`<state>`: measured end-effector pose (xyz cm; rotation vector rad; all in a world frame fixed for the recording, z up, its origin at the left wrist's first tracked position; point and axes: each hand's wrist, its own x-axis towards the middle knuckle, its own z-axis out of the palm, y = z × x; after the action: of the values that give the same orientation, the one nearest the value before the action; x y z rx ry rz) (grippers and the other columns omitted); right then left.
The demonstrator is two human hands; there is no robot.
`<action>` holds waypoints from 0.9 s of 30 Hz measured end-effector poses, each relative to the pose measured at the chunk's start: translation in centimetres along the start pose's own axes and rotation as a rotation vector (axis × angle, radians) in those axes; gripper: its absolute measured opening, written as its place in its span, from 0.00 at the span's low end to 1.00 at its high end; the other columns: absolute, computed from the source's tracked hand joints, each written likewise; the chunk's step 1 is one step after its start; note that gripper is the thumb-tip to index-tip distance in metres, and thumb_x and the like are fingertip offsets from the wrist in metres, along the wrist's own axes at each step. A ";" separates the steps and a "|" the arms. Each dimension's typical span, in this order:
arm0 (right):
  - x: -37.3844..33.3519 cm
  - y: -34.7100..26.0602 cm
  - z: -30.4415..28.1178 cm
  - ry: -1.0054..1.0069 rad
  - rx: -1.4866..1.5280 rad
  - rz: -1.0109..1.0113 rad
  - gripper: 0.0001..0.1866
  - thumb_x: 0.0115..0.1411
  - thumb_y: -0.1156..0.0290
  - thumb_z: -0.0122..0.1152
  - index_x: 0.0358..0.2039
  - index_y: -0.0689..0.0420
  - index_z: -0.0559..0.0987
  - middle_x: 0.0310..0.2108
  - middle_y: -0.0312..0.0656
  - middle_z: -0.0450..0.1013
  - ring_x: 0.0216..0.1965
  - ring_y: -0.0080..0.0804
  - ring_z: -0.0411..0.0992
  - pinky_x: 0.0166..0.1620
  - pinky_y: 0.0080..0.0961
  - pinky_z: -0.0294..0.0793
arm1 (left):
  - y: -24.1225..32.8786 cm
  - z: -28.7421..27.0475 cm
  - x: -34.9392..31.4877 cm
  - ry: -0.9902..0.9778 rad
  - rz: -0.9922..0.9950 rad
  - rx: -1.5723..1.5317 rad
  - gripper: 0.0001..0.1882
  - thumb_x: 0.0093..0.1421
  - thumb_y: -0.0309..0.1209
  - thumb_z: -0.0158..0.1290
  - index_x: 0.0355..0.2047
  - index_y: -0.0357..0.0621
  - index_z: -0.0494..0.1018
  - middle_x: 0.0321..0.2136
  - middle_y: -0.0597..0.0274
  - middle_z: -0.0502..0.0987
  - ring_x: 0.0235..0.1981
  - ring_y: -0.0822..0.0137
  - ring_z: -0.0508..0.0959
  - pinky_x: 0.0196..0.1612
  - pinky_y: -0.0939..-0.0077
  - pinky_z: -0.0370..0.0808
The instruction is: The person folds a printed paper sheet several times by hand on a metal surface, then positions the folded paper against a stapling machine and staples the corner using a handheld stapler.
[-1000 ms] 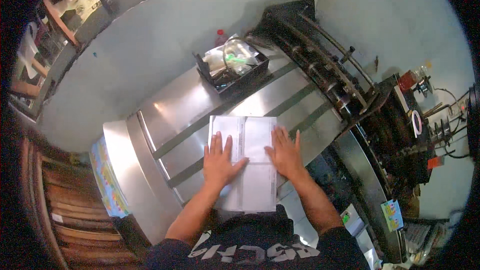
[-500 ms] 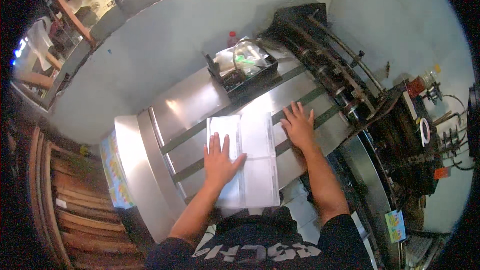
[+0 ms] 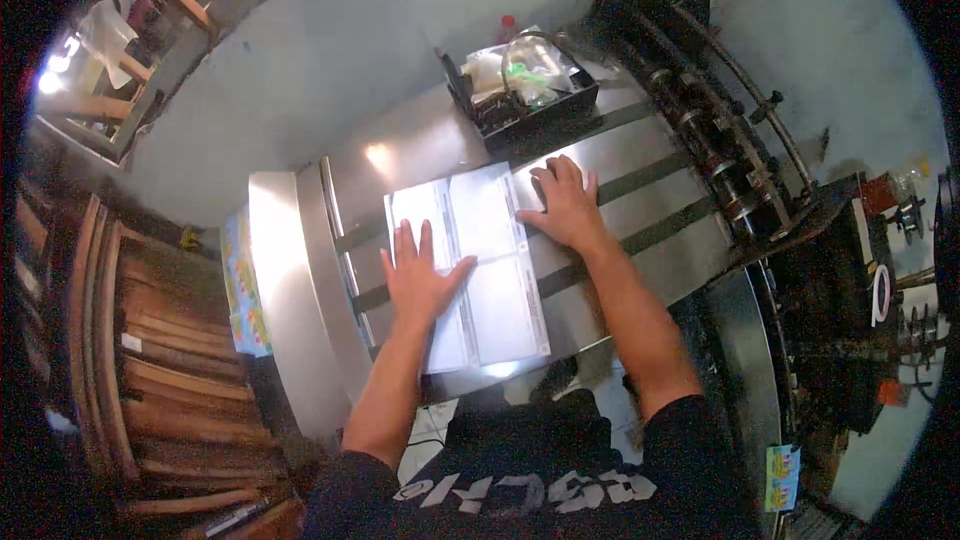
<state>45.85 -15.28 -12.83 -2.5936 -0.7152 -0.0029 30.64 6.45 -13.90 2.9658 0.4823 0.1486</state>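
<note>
A white paper sheet [image 3: 497,305], split into four-sided panels by thin printed strips, lies slightly tilted on a shiny metal feed table [image 3: 655,225]. My left hand [image 3: 420,285] rests flat on its left part, fingers spread and thumb pointing right. Whether more sheets lie beneath it I cannot tell. At the far right edge of the paper is my right hand [image 3: 565,205], palm down with fingers apart and slightly bent, holding nothing. Its thumb reaches the paper's edge, while the other fingers are over the table. Dark straps [image 3: 645,180] run across the metal.
A black tray [image 3: 545,123] of plastic bags and small items stands at the table's back. Dark machine rollers [image 3: 700,130] border the right end. On the left are a curved metal panel [image 3: 285,270], colourful printed sheets [image 3: 243,285] and a wooden rack [image 3: 190,390].
The paper has shifted left and away from me, turning slightly, with my left hand on it. My right hand has come left to the paper's edge. The whole view has shifted too.
</note>
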 end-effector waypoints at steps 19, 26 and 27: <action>-13.7 -0.1 -2.3 -0.278 -0.039 -0.244 0.64 0.41 0.37 0.66 0.67 0.58 0.44 0.69 0.51 0.40 0.70 0.46 0.37 0.64 0.65 0.31 | 0.0 0.8 -0.3 -0.012 -0.031 0.076 0.50 0.52 0.67 0.47 0.66 0.47 0.52 0.67 0.47 0.46 0.69 0.53 0.47 0.64 0.35 0.37; -14.2 -1.2 -3.7 -0.330 -0.072 -0.261 0.66 0.37 0.38 0.68 0.66 0.62 0.45 0.69 0.51 0.41 0.70 0.44 0.36 0.66 0.62 0.30 | 0.3 -0.5 -0.3 -0.089 0.029 0.112 0.51 0.54 0.69 0.43 0.66 0.44 0.52 0.67 0.45 0.46 0.69 0.51 0.47 0.64 0.36 0.36; -14.3 -1.5 -4.2 -0.390 -0.119 -0.271 0.67 0.36 0.38 0.69 0.66 0.62 0.45 0.69 0.51 0.41 0.70 0.44 0.36 0.65 0.63 0.30 | 0.5 -0.4 -0.3 -0.086 0.014 0.109 0.51 0.54 0.69 0.42 0.66 0.43 0.51 0.67 0.43 0.45 0.69 0.50 0.46 0.64 0.36 0.36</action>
<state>33.22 -22.84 -10.13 -2.6137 -1.2345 0.3966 30.44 5.94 -13.50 3.0669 0.4739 -0.0046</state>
